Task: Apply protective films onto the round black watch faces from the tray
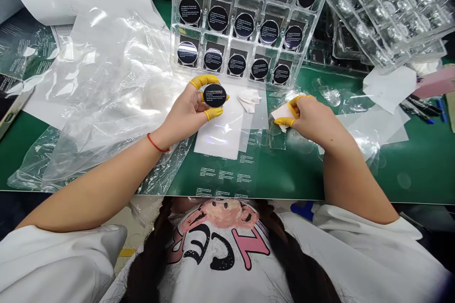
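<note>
Above the green worktop [419, 170], the left hand [186, 113] grips a round black-faced disc [214, 95] by its edge, the thumb and fingers in yellow finger cots [213, 113] closed around the rim. Being round, the disc has no long axis; its printed face points up toward the camera. To its right, the right hand [313, 120] pinches a white cloth [282, 114] between yellow-capped fingertips [289, 121]. Between the hands, a crumpled white wipe [249, 100] lies beside a white sheet [216, 135]. Directly beyond stands a clear plastic tray [202, 40] holding rows of similar black discs, and a clear plastic bag [106, 85] spreads to the left.
</note>
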Action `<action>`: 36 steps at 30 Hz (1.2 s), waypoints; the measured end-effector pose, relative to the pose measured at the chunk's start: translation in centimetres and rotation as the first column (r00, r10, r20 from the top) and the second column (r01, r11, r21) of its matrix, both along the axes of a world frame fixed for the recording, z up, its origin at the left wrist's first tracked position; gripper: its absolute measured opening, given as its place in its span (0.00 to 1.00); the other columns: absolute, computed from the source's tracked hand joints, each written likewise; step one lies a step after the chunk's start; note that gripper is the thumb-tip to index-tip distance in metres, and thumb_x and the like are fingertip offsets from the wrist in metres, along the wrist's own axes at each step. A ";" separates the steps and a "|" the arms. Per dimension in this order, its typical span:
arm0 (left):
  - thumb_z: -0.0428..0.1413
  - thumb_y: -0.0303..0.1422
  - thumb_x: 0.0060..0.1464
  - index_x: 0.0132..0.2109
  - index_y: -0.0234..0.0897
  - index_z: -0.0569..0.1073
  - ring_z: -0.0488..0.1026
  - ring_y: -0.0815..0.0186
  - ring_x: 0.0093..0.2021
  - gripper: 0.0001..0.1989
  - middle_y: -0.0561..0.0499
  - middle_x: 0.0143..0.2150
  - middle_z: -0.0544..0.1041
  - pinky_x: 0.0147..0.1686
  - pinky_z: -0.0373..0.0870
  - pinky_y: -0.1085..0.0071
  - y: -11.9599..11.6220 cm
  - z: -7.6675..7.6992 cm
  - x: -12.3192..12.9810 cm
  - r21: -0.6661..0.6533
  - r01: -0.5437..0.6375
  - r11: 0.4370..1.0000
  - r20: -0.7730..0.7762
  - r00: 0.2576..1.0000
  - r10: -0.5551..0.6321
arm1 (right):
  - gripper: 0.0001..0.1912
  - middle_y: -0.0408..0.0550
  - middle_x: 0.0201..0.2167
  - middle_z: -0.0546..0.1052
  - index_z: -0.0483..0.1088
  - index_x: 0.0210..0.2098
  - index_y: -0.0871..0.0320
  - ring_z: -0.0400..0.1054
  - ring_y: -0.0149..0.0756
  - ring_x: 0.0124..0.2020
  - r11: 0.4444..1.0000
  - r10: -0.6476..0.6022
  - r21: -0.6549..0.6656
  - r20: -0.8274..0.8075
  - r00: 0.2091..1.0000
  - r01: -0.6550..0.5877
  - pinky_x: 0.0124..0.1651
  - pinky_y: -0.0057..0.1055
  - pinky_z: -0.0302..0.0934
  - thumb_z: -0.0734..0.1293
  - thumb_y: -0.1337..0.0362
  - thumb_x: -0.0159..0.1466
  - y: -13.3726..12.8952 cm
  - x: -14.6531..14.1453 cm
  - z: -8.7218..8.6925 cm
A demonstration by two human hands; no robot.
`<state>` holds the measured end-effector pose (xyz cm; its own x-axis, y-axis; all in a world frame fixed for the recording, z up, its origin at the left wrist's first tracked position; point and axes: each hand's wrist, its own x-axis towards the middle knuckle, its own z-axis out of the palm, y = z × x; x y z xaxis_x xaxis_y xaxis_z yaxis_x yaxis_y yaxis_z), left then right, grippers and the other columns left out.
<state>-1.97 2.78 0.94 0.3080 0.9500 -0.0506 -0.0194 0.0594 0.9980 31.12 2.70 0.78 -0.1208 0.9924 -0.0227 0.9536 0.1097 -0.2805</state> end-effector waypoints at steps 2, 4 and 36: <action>0.65 0.28 0.46 0.55 0.43 0.63 0.79 0.62 0.49 0.31 0.51 0.47 0.78 0.48 0.77 0.65 0.0 0.0 -0.1 -0.009 0.044 0.999 -0.019 0.999 -0.044 | 0.14 0.42 0.23 0.64 0.63 0.25 0.54 0.58 0.33 0.24 1.000 -0.031 -0.003 -0.017 0.999 0.031 0.32 0.40 0.60 0.74 0.63 0.53 -0.4 -1.0 0.8; 0.65 0.27 0.47 0.56 0.42 0.63 0.80 0.63 0.46 0.30 0.51 0.45 0.79 0.46 0.78 0.66 0.0 -0.1 -0.2 -0.027 0.103 0.994 -0.034 0.994 -0.104 | 0.11 0.43 0.24 0.66 0.62 0.26 0.54 0.58 0.32 0.23 0.999 -0.034 0.010 -0.113 0.993 0.035 0.31 0.38 0.59 0.70 0.63 0.58 -0.7 -2.7 2.0; 0.68 0.31 0.44 0.55 0.39 0.65 0.74 0.69 0.31 0.32 0.54 0.33 0.76 0.28 0.67 0.74 -0.6 -0.3 0.6 -0.152 0.181 0.972 -0.092 0.976 -0.197 | 0.16 0.50 0.41 0.77 0.75 0.44 0.52 0.66 0.41 0.41 0.786 0.486 0.442 -0.010 0.874 -0.432 0.42 0.40 0.59 0.56 0.68 0.70 -1.8 -13.2 0.5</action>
